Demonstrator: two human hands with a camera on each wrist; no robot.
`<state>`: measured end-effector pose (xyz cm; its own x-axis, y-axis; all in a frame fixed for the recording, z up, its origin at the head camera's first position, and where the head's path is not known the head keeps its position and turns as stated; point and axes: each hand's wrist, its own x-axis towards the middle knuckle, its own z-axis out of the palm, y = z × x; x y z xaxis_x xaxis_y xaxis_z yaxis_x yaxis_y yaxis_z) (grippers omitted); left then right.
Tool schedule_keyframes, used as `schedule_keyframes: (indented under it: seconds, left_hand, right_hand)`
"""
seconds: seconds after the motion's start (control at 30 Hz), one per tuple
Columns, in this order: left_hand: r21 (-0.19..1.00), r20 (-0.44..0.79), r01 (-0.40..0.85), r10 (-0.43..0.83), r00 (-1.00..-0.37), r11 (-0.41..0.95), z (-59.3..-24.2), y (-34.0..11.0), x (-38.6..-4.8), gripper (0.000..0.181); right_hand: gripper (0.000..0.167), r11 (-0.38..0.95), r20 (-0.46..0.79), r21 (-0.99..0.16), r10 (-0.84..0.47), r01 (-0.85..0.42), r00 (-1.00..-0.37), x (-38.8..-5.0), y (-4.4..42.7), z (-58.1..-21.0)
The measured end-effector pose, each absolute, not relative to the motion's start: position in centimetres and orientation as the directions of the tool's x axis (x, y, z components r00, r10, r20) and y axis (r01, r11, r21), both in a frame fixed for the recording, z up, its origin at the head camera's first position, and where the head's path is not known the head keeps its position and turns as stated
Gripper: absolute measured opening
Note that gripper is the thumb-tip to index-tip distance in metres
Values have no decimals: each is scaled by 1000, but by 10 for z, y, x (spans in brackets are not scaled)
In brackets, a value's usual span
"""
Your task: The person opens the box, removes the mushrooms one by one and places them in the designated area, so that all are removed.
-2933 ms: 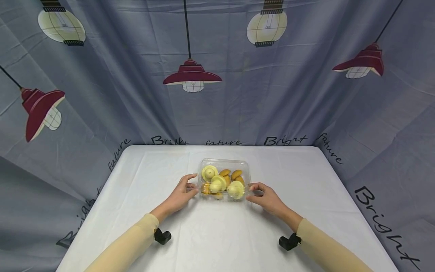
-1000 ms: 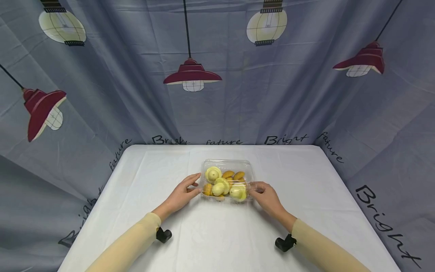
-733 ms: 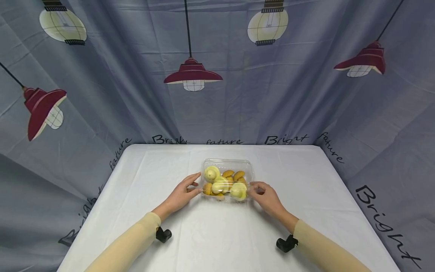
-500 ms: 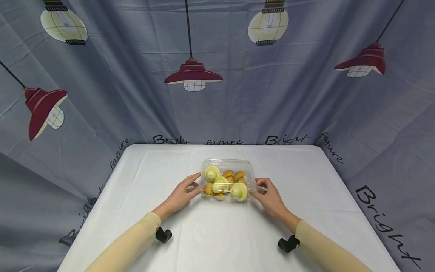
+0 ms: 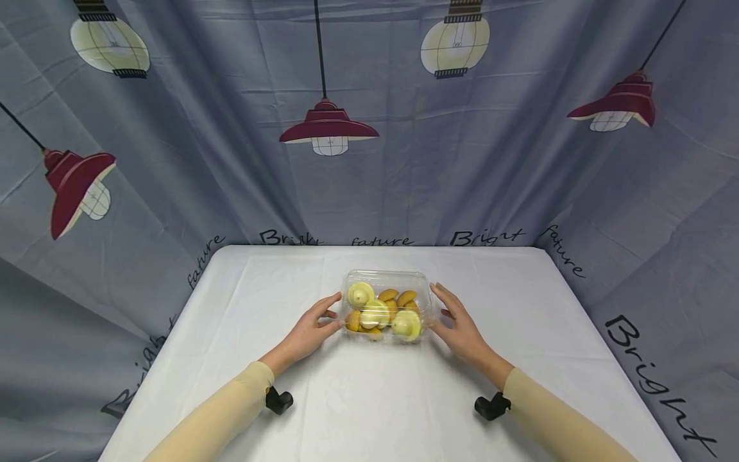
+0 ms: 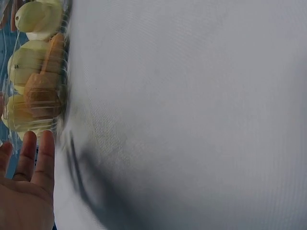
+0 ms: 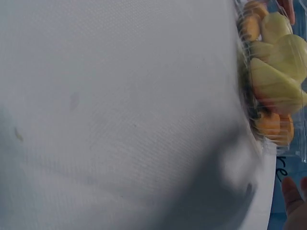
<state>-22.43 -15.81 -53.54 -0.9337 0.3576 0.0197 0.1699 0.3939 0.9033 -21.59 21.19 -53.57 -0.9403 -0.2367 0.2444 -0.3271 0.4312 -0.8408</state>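
Note:
A clear plastic clamshell box [image 5: 388,278] with its lid down stands on the table. Inside it lie several pale yellow rounded pieces [image 5: 360,295] and several orange-brown pieces [image 5: 407,297]; their exact kind is unclear. At the box's left side my left hand [image 5: 308,332] rests with its fingers extended, index finger and thumb by the wall. Opposite it my right hand [image 5: 460,330] is spread, thumb low by the front right corner and index finger near the right wall. Neither hand curls round the box. The left wrist view shows straight fingers [image 6: 44,163] just below the box.
A white cloth covers the table [image 5: 369,398]. Grey-blue curtains [image 5: 369,192] printed with red lamps and lettering hang behind it and on both sides. A small black wrist device [image 5: 280,401] sits on each forearm.
The box has shifted slightly right and its contents have jostled. My right hand, earlier pinching near the box's right edge, has let go and spread its fingers. The left hand stayed alongside.

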Motion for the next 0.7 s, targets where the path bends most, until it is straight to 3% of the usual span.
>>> schedule_keyframes:
  seconds: [0.33, 0.57, 0.7]
  left_hand:
    - [969, -78, 4, 322, -943, 247, -537, -155, -224, 80]
    - [971, -238, -221, 355, -904, 88, -536, -150, -229, 78]
    - [954, -278, -299, 368, -887, 0, -534, -147, -231, 76]
  right_hand:
    - [64, 437, 293, -808, -284, -395, -913, -215, 208, -532]
    - [61, 418, 307, -806, -309, -418, -900, -207, 202, -508]
    - [61, 382, 337, -810, -316, -444, -887, -215, 206, -514]
